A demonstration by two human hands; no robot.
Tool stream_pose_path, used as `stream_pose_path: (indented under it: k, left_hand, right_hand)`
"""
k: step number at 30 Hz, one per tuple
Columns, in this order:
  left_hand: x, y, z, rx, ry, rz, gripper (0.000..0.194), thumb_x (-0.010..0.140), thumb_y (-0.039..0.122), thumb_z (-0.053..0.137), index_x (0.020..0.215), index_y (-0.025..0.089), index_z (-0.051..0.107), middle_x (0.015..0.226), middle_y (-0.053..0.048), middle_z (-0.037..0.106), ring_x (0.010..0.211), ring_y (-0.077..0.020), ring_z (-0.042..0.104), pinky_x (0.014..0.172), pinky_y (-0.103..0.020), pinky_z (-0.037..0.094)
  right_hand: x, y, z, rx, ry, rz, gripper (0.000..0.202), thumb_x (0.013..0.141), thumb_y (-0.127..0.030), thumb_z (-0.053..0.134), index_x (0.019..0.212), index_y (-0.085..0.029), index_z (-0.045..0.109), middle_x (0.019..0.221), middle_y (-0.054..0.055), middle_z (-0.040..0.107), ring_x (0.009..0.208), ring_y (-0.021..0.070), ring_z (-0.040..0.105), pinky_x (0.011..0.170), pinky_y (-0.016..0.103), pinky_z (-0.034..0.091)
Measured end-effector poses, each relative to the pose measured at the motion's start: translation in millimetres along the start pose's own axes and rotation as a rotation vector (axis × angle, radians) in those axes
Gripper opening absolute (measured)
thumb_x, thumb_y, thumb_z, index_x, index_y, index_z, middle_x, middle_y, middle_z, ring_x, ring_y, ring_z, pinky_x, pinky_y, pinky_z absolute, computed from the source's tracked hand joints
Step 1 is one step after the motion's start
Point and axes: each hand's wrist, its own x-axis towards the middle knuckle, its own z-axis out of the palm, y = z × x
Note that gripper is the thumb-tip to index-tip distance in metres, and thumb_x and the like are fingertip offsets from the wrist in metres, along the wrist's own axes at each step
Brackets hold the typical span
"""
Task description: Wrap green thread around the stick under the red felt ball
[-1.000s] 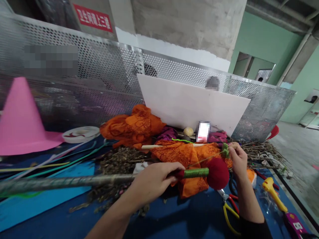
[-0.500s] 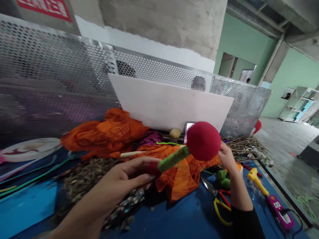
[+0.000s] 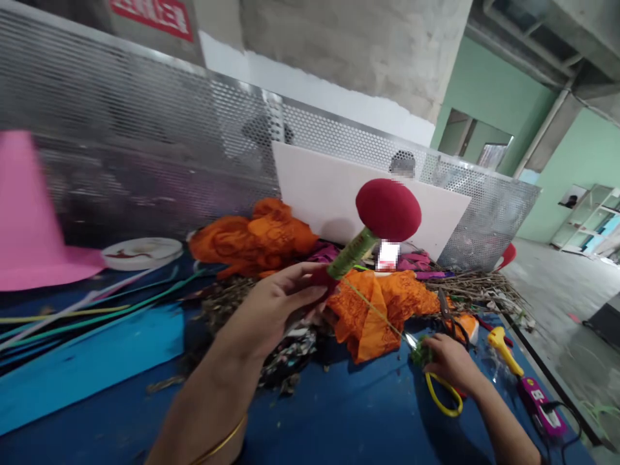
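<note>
My left hand (image 3: 271,307) is closed round the red lower end of a dumbbell-shaped thing, tilted up over the table. Its top is a round red cloth-like head (image 3: 389,210), and its stem (image 3: 352,252) is wrapped in green yarn. A thin yarn strand (image 3: 372,306) runs from the stem down to the right. There my right hand (image 3: 453,360) has its fingers closed on a small bundle of green yarn (image 3: 420,352), low over the table. Scissors with yellow handles (image 3: 449,402) lie under that hand, partly hidden by it.
Crumpled orange cloth (image 3: 378,336) lies behind my hands, with more orange cloth (image 3: 256,242) further back. Dried plant bits (image 3: 225,303), a blue sheet (image 3: 97,368) and a pink cone (image 3: 29,213) are leftward. A yellow glue gun (image 3: 504,349) and purple power strip (image 3: 540,407) sit right.
My right hand has left the red head and moved down to the green yarn by the scissors. The yarn strand now stretches to it. The red head is higher in view; the view has swung left.
</note>
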Motion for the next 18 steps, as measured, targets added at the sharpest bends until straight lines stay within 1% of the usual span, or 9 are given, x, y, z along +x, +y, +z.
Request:
stream_pose_path:
  k: [3, 5, 7, 9, 10, 12, 14, 16, 18]
  left_hand:
    - [-0.9, -0.6, -5.5, -0.028, -0.060, 0.022, 0.044, 0.054, 0.017, 0.085, 0.095, 0.015, 0.070, 0.068, -0.002, 0.070, 0.045, -0.0088, 0.055, 0.039, -0.017, 0.042]
    - [-2.1, 0.5, -8.3, -0.047, -0.066, 0.050, 0.043, 0.057, 0.018, 0.084, 0.097, 0.015, 0.069, 0.068, -0.001, 0.069, 0.048, -0.0094, 0.057, 0.040, -0.016, 0.042]
    - [-3.5, 3.5, -10.8, -0.075, -0.044, 0.081, 0.042, 0.058, 0.018, 0.083, 0.097, 0.014, 0.069, 0.069, -0.001, 0.069, 0.051, -0.0103, 0.059, 0.041, -0.016, 0.042]
    - [-4.6, 7.9, -14.2, -0.115, -0.025, 0.115, 0.041, 0.058, 0.017, 0.083, 0.096, 0.014, 0.069, 0.070, -0.002, 0.070, 0.051, -0.0107, 0.060, 0.041, -0.016, 0.041]
    - [-4.9, 10.5, -16.5, -0.138, -0.018, 0.133, 0.039, 0.058, 0.016, 0.083, 0.095, 0.014, 0.070, 0.069, -0.002, 0.070, 0.050, -0.0106, 0.059, 0.040, -0.016, 0.041]
    - [-5.7, 16.2, -21.9, -0.182, 0.003, 0.160, 0.036, 0.057, 0.014, 0.082, 0.090, 0.014, 0.070, 0.068, -0.003, 0.071, 0.047, -0.0107, 0.059, 0.039, -0.017, 0.041]
    - [-7.3, 22.6, -27.6, -0.216, 0.052, 0.174, 0.033, 0.056, 0.010, 0.080, 0.087, 0.014, 0.070, 0.068, -0.004, 0.073, 0.048, -0.0112, 0.060, 0.041, -0.018, 0.043]
    - [-10.4, 29.7, -32.5, -0.243, 0.120, 0.170, 0.031, 0.056, 0.007, 0.077, 0.085, 0.015, 0.071, 0.068, -0.004, 0.073, 0.049, -0.0113, 0.061, 0.042, -0.017, 0.044]
    - [-14.7, 37.0, -36.0, -0.270, 0.182, 0.158, 0.027, 0.057, 0.007, 0.074, 0.082, 0.016, 0.071, 0.067, -0.004, 0.073, 0.049, -0.0110, 0.061, 0.041, -0.017, 0.044]
  right_hand:
    - [0.3, -0.5, 19.4, -0.088, 0.105, 0.049, 0.040, 0.076, -0.010, 0.047, 0.109, -0.018, 0.069, 0.105, 0.012, 0.068, 0.102, 0.0267, 0.061, 0.087, 0.034, 0.045]
    - [1.7, 7.0, 20.3, 0.003, 0.194, 0.046, 0.040, 0.074, -0.008, 0.044, 0.104, -0.018, 0.069, 0.103, 0.011, 0.068, 0.100, 0.0262, 0.061, 0.089, 0.036, 0.045]
    - [1.0, 18.8, 11.7, 0.242, 0.350, 0.065, 0.034, 0.072, -0.012, 0.047, 0.098, -0.019, 0.068, 0.100, 0.010, 0.068, 0.097, 0.0255, 0.061, 0.088, 0.036, 0.046]
    - [-3.2, 31.1, -3.1, 0.601, 0.504, 0.122, 0.027, 0.070, -0.018, 0.053, 0.093, -0.019, 0.067, 0.095, 0.007, 0.070, 0.090, 0.0244, 0.062, 0.083, 0.035, 0.048]
    - [-6.3, 36.3, -11.1, 0.804, 0.541, 0.154, 0.026, 0.071, -0.021, 0.056, 0.094, -0.020, 0.068, 0.092, 0.006, 0.070, 0.085, 0.0234, 0.063, 0.078, 0.034, 0.049]
    - [-12.3, 43.8, -24.4, 1.169, 0.542, 0.211, 0.026, 0.071, -0.026, 0.064, 0.096, -0.020, 0.069, 0.087, 0.004, 0.071, 0.076, 0.0208, 0.063, 0.068, 0.031, 0.049]
    - [-14.9, 48.7, -31.3, 1.413, 0.504, 0.251, 0.025, 0.069, -0.028, 0.072, 0.092, -0.021, 0.070, 0.082, 0.003, 0.071, 0.068, 0.0180, 0.062, 0.061, 0.028, 0.049]
    - [-11.5, 53.2, -32.0, 1.544, 0.505, 0.280, 0.020, 0.067, -0.028, 0.077, 0.085, -0.021, 0.071, 0.078, 0.002, 0.070, 0.063, 0.0167, 0.062, 0.058, 0.027, 0.050]
    - [-2.2, 58.0, -30.2, 1.610, 0.547, 0.290, 0.013, 0.068, -0.028, 0.076, 0.079, -0.023, 0.070, 0.077, 0.002, 0.071, 0.065, 0.0174, 0.064, 0.060, 0.029, 0.054]
